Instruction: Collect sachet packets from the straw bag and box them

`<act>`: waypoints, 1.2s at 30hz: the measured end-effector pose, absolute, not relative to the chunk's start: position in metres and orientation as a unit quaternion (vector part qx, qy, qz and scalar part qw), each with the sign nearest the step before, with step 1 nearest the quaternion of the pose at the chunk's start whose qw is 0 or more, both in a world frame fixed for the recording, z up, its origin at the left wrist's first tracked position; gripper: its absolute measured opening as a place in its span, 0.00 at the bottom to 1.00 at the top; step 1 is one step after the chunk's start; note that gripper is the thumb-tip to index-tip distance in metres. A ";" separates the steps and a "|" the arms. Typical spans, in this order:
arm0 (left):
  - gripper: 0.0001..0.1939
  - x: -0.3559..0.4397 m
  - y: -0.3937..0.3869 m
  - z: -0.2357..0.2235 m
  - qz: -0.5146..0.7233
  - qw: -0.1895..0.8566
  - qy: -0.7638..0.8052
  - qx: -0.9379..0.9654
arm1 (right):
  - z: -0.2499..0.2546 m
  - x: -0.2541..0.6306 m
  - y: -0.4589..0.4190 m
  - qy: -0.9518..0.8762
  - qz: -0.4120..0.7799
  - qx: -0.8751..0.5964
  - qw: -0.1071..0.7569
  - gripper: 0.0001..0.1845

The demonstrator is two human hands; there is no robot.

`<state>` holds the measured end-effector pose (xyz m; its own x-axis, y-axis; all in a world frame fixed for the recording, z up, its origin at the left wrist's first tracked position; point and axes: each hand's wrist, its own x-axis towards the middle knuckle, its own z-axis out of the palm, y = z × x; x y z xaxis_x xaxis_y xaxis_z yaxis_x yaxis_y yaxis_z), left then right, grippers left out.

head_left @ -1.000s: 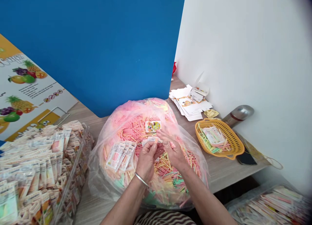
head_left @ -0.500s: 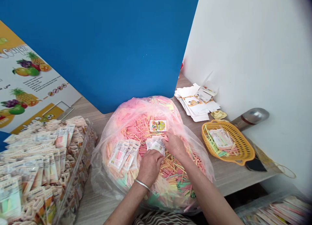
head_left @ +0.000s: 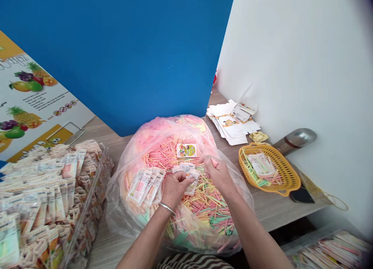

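A large clear plastic bag [head_left: 116, 191] lies open, full of thin pink, yellow, orange and green sticks [head_left: 206, 199]. Over its middle, my left hand [head_left: 175, 188] pinches a small printed sachet [head_left: 192, 182] between thumb and fingers. My right hand [head_left: 218, 176] is closed just right of that sachet, above the sticks; what its fingers hold, if anything, is too blurred to make out. Behind the hands, a sachet with a yellow-green cartoon front [head_left: 187, 150] rests on the sticks. Several filled sachets [head_left: 141, 186] overlap at the bag's left side.
At left stands a clear bin [head_left: 87, 207] heaped with filled sachets. A yellow basket [head_left: 287, 176] with sticks and sachets sits at right, near a metal cylinder [head_left: 297, 139]. Flattened white cartons [head_left: 233, 123] lie behind it. A blue panel [head_left: 131, 59] rises at the back.
My right hand has drawn away from the sachet, slightly to the right, and its fingers have curled in. My left hand keeps hold of the sachet, which now shows more fully.
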<state>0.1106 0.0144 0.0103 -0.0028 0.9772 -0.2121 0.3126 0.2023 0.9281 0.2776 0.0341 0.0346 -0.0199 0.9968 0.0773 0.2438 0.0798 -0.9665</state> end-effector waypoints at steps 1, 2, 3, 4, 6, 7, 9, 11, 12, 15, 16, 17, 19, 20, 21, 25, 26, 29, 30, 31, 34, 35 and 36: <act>0.16 0.112 0.013 0.010 0.365 0.500 0.608 0.497 | 0.038 0.275 0.036 -0.534 0.446 -0.518 0.498 0.24; 0.17 0.113 0.011 0.010 0.374 0.519 0.602 0.479 | 0.041 0.271 0.038 -0.498 0.469 -0.497 0.534 0.25; 0.17 0.114 0.010 0.011 0.380 0.531 0.596 0.467 | 0.045 0.267 0.040 -0.472 0.487 -0.476 0.559 0.26; 0.16 0.114 0.009 0.013 0.386 0.537 0.590 0.462 | 0.047 0.262 0.041 -0.453 0.502 -0.460 0.575 0.27; 0.16 0.115 0.008 0.016 0.396 0.538 0.583 0.463 | 0.050 0.254 0.041 -0.430 0.536 -0.440 0.578 0.28; 0.16 0.116 0.008 0.018 0.402 0.535 0.580 0.464 | 0.049 0.250 0.041 -0.424 0.553 -0.436 0.570 0.29; 0.15 0.116 0.008 0.021 0.413 0.533 0.578 0.460 | 0.046 0.245 0.039 -0.423 0.576 -0.433 0.550 0.29; 0.14 0.116 0.008 0.023 0.417 0.530 0.579 0.458 | 0.042 0.243 0.036 -0.429 0.591 -0.431 0.531 0.29; 0.13 0.116 0.008 0.024 0.418 0.527 0.579 0.460 | 0.040 0.243 0.035 -0.435 0.594 -0.431 0.522 0.29; 0.11 0.116 0.008 0.028 0.411 0.541 0.551 0.484 | 0.037 0.243 0.033 -0.477 0.577 -0.443 0.493 0.30; 0.11 0.116 0.007 0.029 0.409 0.552 0.534 0.492 | 0.036 0.244 0.033 -0.497 0.563 -0.449 0.483 0.30; 0.12 0.117 0.006 0.030 0.407 0.563 0.518 0.499 | 0.036 0.244 0.033 -0.517 0.551 -0.453 0.473 0.31; 0.15 0.118 0.004 0.031 0.414 0.584 0.491 0.496 | 0.036 0.245 0.033 -0.550 0.539 -0.454 0.448 0.32; 0.17 0.120 0.004 0.030 0.426 0.592 0.481 0.487 | 0.038 0.246 0.032 -0.567 0.534 -0.454 0.432 0.32; 0.18 0.121 0.003 0.029 0.440 0.598 0.471 0.476 | 0.039 0.247 0.032 -0.588 0.523 -0.456 0.416 0.30; 0.19 0.125 0.001 0.021 0.489 0.615 0.437 0.438 | 0.055 0.253 0.026 -0.670 0.432 -0.465 0.384 0.24; 0.18 0.125 0.001 0.020 0.495 0.614 0.433 0.436 | 0.061 0.255 0.024 -0.680 0.418 -0.464 0.384 0.26; 0.19 0.122 -0.003 0.023 0.505 0.604 0.435 0.438 | 0.074 0.258 0.016 -0.683 0.409 -0.454 0.400 0.26; 0.19 0.119 -0.005 0.026 0.506 0.594 0.440 0.444 | 0.076 0.258 0.016 -0.677 0.411 -0.446 0.417 0.24; 0.19 0.115 -0.008 0.032 0.508 0.580 0.449 0.452 | 0.077 0.256 0.017 -0.668 0.414 -0.438 0.436 0.21; 0.18 0.090 -0.019 0.052 0.524 0.483 0.512 0.479 | 0.070 0.244 0.033 -0.660 0.392 -0.435 0.471 0.16; 0.18 0.077 -0.022 0.059 0.531 0.432 0.546 0.482 | 0.064 0.237 0.042 -0.679 0.365 -0.441 0.460 0.14; 0.18 0.062 -0.025 0.065 0.534 0.375 0.585 0.481 | 0.058 0.227 0.052 -0.710 0.328 -0.446 0.435 0.13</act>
